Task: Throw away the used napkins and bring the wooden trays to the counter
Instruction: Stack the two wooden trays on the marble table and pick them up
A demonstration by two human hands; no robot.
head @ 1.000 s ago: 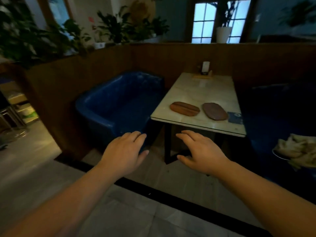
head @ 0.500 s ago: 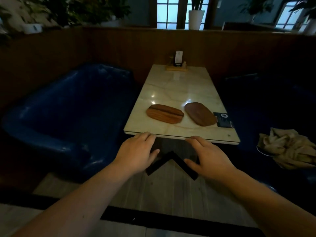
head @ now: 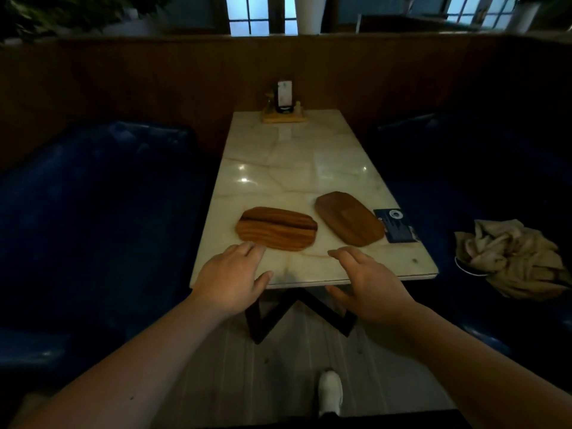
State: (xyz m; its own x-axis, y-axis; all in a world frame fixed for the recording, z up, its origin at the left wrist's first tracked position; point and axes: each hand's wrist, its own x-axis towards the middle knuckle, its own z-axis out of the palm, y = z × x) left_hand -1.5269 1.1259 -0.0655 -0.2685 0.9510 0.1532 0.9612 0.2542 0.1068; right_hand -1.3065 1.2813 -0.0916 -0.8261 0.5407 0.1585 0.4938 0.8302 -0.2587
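Note:
Two oval wooden trays lie on the marble table [head: 309,144]: a striped lighter tray [head: 276,228] near the left front and a darker tray [head: 349,217] to its right. My left hand [head: 233,280] hovers over the table's front left corner, fingers apart, fingertips just short of the striped tray. My right hand [head: 366,283] is over the front edge, fingers spread, holding nothing. A heap of crumpled beige napkins [head: 510,257] sits on a plate on the right blue seat.
A dark blue card [head: 394,225] lies at the table's right edge beside the darker tray. A wooden holder with a small sign [head: 284,111] stands at the far end. Blue sofas [head: 93,212] flank the table. My white shoe [head: 330,391] is on the floor below.
I have stepped closer to the table. Both hands moved forward from below the front edge to above the tabletop, the left one nearing the striped tray.

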